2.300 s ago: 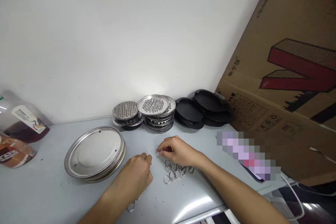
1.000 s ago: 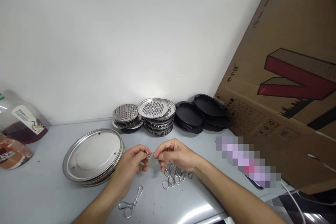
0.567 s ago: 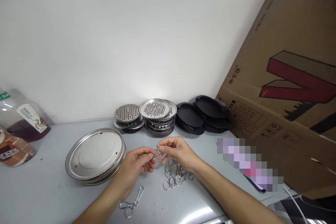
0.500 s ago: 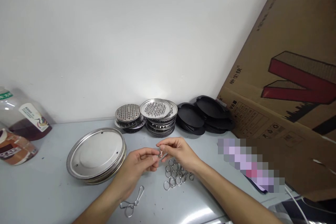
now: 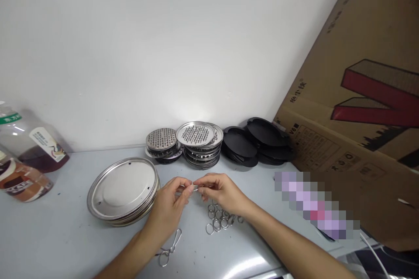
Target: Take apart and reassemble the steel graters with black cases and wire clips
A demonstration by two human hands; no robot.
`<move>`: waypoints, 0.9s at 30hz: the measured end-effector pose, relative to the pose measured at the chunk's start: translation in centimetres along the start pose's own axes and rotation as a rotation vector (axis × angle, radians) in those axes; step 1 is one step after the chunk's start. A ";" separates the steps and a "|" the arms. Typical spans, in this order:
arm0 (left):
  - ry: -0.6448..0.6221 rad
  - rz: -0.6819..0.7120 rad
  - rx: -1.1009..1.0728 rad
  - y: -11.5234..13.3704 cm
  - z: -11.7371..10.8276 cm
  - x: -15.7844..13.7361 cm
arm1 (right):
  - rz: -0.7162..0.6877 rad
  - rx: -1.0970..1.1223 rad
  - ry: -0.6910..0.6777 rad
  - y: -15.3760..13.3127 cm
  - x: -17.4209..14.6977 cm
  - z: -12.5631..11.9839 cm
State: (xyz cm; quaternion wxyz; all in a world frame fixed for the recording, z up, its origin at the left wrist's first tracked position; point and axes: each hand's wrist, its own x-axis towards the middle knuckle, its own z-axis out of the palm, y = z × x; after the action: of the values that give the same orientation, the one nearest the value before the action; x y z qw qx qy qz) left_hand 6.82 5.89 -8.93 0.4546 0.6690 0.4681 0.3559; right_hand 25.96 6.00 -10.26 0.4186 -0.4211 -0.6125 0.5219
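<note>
My left hand (image 5: 173, 199) and my right hand (image 5: 223, 190) meet above the table with thumbs and fingers pinched. Between their fingertips shows a small shiny metal wire piece (image 5: 195, 188), held from both sides and mostly covered, so its full shape is hidden. Below my right hand lies a loose pile of metal rings (image 5: 217, 225), some of it hidden behind the hand and wrist. Beside my left forearm, bent wire clips (image 5: 176, 239) lie together with a metal ring (image 5: 164, 258) on the grey table.
Left of my hands stands a stack of round metal plates (image 5: 124, 187). Grater discs (image 5: 195, 134) and black round trays (image 5: 240, 143) line the wall. Bottles (image 5: 24, 185) stand far left. A cardboard box (image 5: 327, 139) and a blurred purple object (image 5: 307, 202) are on the right.
My fingertips have drawn closer together around the wire piece, which has turned from upright to nearly level. My left hand has tilted up. The whole view has shifted slightly.
</note>
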 end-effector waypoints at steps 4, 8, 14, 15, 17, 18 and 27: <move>0.012 -0.045 -0.061 -0.3 0.1 0.2 | -0.193 -0.403 0.007 -0.4 -0.4 0.1; 0.024 -0.045 -0.032 -0.3 -0.2 0.3 | -0.326 -0.595 -0.016 -0.7 -0.7 0.3; -0.006 0.044 0.112 0.0 -0.7 0.3 | -0.264 -0.506 -0.013 -0.8 -0.7 0.2; -0.009 0.057 0.122 0.0 -0.7 0.3 | -0.229 -0.466 -0.018 -0.7 -0.6 0.2; -0.006 0.072 0.137 0.0 -0.7 0.4 | -0.159 -0.376 -0.028 -0.5 -0.6 0.3; 0.004 0.075 0.141 -0.1 -0.7 0.4 | -0.132 -0.337 -0.031 -0.4 -0.5 0.3; 0.209 0.184 0.200 -0.4 0.0 0.0 | -0.208 -0.528 0.152 -1.4 -1.3 2.3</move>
State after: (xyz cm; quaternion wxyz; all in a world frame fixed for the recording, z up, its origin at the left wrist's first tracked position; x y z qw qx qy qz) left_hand 6.67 6.01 -9.33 0.3003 0.7101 0.4828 0.4153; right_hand 24.04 3.96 -9.26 0.3905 -0.4884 -0.7338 0.2656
